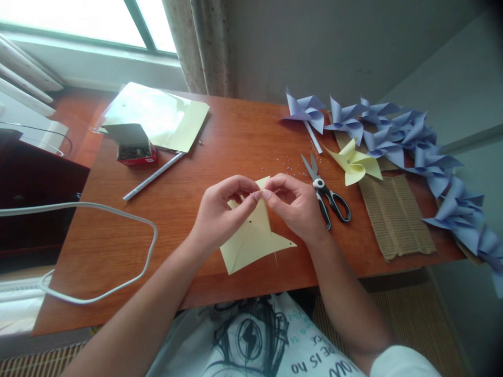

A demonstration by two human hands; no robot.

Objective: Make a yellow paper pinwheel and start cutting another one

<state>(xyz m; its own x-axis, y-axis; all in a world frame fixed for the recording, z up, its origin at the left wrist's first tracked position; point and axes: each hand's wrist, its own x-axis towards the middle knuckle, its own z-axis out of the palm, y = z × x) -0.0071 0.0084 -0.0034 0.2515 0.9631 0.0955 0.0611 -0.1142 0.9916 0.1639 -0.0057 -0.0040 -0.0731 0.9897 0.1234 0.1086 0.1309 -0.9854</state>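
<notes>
Yellow paper (253, 238), cut and partly folded, lies at the front centre of the wooden table (220, 146), its upper corners lifted. The left hand (220, 212) and the right hand (296, 204) meet above it, fingertips touching. Both hands are closed in a pinch on the raised paper corners; whether a pin sits between the fingertips cannot be told. Small holes show near the paper's centre and right tip.

Black-handled scissors (326, 193) lie just right of the right hand, blades closed. A finished yellow pinwheel (356, 163) rests beyond them on corrugated cardboard (396, 220). A row of purple pinwheels (412, 141) runs along the table's right edge. A red box (135, 149) of small parts, a stack of yellow sheets (165, 118) and a white stick (153, 176) lie at rear left. A white cable (118, 214) loops at front left.
</notes>
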